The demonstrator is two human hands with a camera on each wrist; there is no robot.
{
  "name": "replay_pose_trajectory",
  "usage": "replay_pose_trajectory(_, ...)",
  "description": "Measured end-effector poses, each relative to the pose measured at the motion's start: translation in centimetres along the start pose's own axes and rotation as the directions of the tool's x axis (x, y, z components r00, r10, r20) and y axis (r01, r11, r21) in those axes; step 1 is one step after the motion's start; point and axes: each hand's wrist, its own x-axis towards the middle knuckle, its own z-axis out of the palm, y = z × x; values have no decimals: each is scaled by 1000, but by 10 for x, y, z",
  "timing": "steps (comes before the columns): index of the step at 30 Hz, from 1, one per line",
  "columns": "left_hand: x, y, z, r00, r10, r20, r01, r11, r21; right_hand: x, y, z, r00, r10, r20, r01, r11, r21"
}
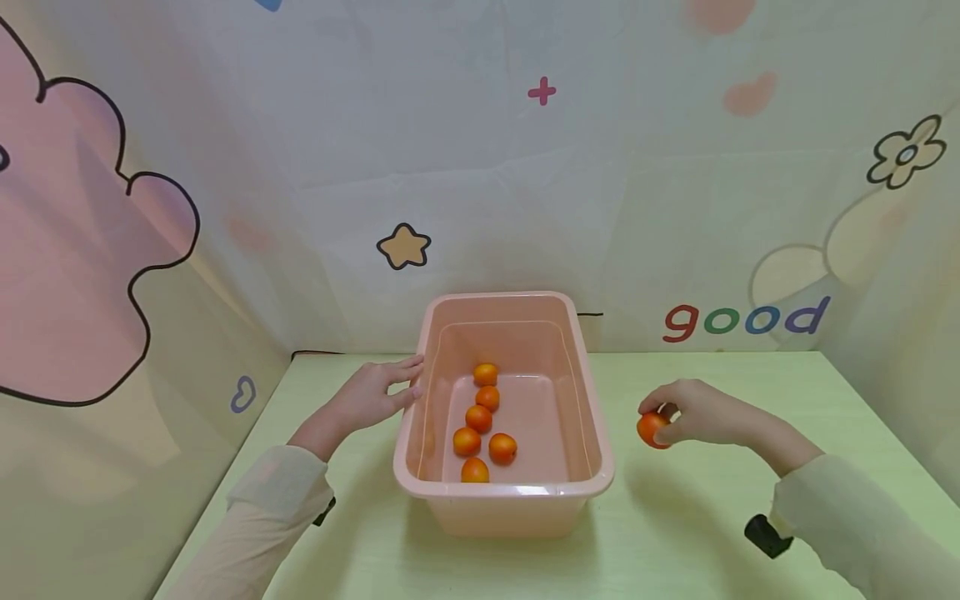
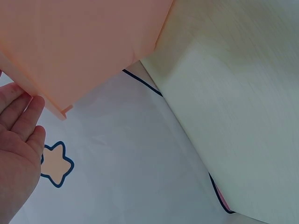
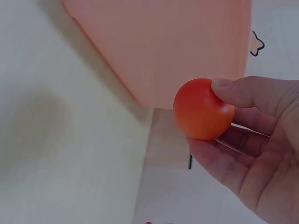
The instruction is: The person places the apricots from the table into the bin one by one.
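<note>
A pink plastic basin (image 1: 592, 400) stands in the middle of the table, with several orange-red tomatoes (image 1: 478, 418) lying on its floor. My left hand (image 1: 372, 393) rests its fingers against the basin's left rim, their tips right at the edge in the left wrist view. To the right of the basin, my right hand (image 1: 693, 412) pinches one smooth round tomato (image 3: 201, 112) between thumb and fingers. This tomato is held above the table, and its shadow falls on the surface below. The basin's side wall (image 3: 173, 42) shows behind it in the right wrist view.
The pale green table (image 1: 337, 533) meets a printed cloth backdrop (image 1: 480, 208) just behind the basin. More cloth hangs along the left and right sides. Dark wrist-worn devices (image 1: 768, 536) show at the sleeves.
</note>
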Motion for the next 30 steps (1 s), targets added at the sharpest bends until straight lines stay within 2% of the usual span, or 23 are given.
replay_pose_trajectory(7,0,-1,1,1000,18,-6,-18,1000,3,8,-25,-25,1000,-29,-2,29,998,-58)
replay_pose_trajectory(16,0,-1,-1,1000,-8,8,8,1000,-7,21,-58,-54,995,-80,-54,75,992,-104)
replay_pose_trajectory(21,0,-1,-1,1000,-4,3,4,1000,-7,36,-71,-52,997,-69,-17,67,993,-101)
replay_pose_trajectory(26,0,0,-1,1000,7,0,-7,1000,2,56,-84,-45,997,-82,11,82,981,-176)
replay_pose_trajectory(30,0,0,-1,1000,12,2,-12,1000,4,74,-97,-39,994,-91,60,101,976,-194)
